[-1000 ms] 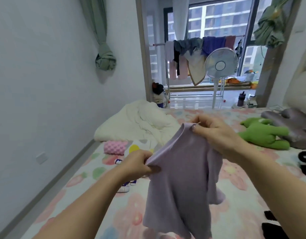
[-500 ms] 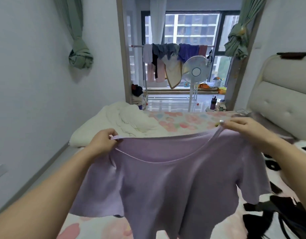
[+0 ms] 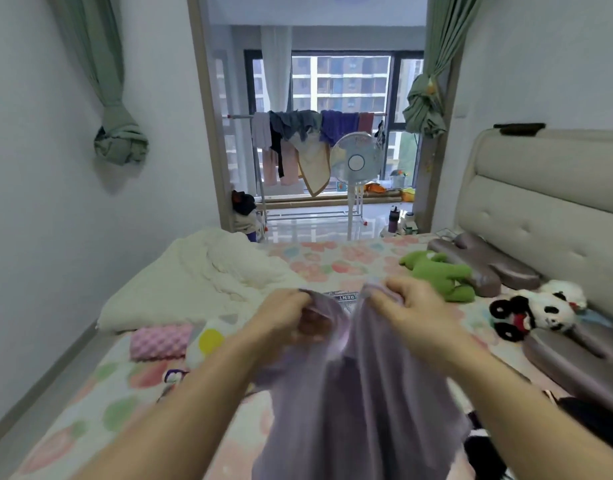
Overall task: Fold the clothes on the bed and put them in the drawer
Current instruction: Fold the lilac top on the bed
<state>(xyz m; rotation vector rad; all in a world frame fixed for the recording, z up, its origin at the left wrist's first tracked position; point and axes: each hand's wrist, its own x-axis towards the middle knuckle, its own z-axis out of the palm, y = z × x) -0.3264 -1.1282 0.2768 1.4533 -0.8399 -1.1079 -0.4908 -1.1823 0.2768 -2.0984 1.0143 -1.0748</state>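
A lilac T-shirt (image 3: 367, 403) hangs in front of me above the bed (image 3: 90, 393), bunched at the top and blurred by motion. My left hand (image 3: 287, 320) grips one upper edge of it, and my right hand (image 3: 412, 306) grips the other, the two hands close together. The shirt's lower part drops out of the frame. A folded pink textured cloth (image 3: 161, 341) lies on the floral sheet at the left. No drawer is in view.
A cream duvet (image 3: 208, 275) is heaped at the bed's far left. A green plush toy (image 3: 440, 275), a panda plush (image 3: 537, 311) and mauve pillows (image 3: 488, 265) lie by the padded headboard (image 3: 547, 209) on the right. A fan (image 3: 357, 164) and a laundry rack (image 3: 312, 133) stand beyond.
My hands, spread wide with the shirt stretched open half a second ago, have come together, so the shirt now hangs bunched and narrow. The view has tilted back down toward the bed.
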